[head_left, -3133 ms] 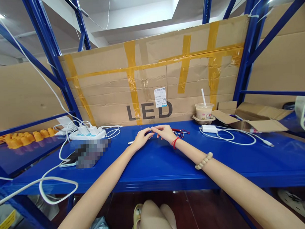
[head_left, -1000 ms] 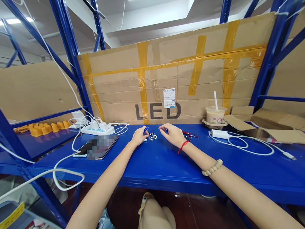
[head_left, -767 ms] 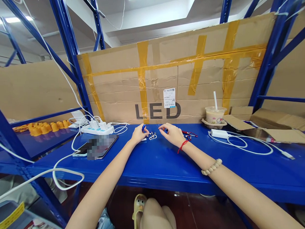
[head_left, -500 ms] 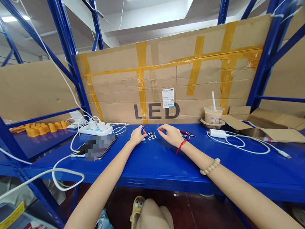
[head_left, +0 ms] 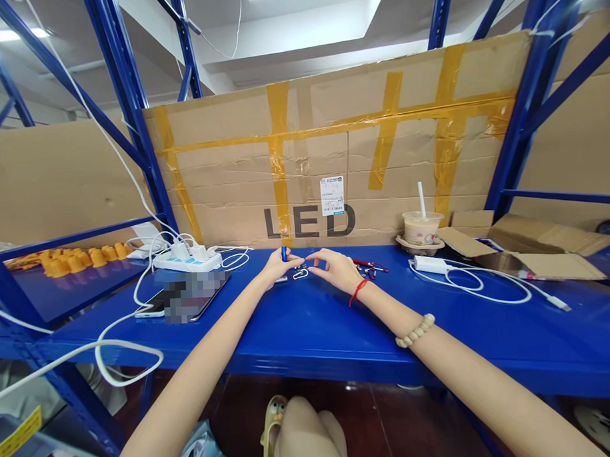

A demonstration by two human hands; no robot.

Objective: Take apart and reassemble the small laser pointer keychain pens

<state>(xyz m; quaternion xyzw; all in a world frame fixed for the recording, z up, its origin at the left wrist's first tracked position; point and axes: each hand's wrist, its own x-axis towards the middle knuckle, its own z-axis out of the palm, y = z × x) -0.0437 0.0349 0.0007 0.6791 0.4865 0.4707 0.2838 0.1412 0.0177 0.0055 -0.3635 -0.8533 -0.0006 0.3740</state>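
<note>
My left hand (head_left: 277,267) is closed around a small blue object (head_left: 284,254), its upper end standing out above the fingers; I cannot make out its kind. Beneath those fingers lies a short silver piece (head_left: 281,280). My right hand (head_left: 333,270) is curved just to the right, thumb and forefinger apart, with nothing visible between them. Its fingertips come close to those of my left hand. On the blue shelf between the hands is a silver carabiner (head_left: 300,274) with small metal parts by it. Red carabiners (head_left: 370,269) lie beyond my right hand, partly hidden by it.
A power strip (head_left: 189,260) with white cables and a phone (head_left: 200,297) are on the left. To the right stand a drink cup (head_left: 422,228) with a straw, a white adapter (head_left: 431,265) with its cable, and an open cardboard box (head_left: 546,247). A cardboard panel (head_left: 223,185) closes the back.
My left hand has turned so the blue object stands more upright and shows more. The right hand's fingertips have come nearer to the left hand. The view has shifted slightly.
</note>
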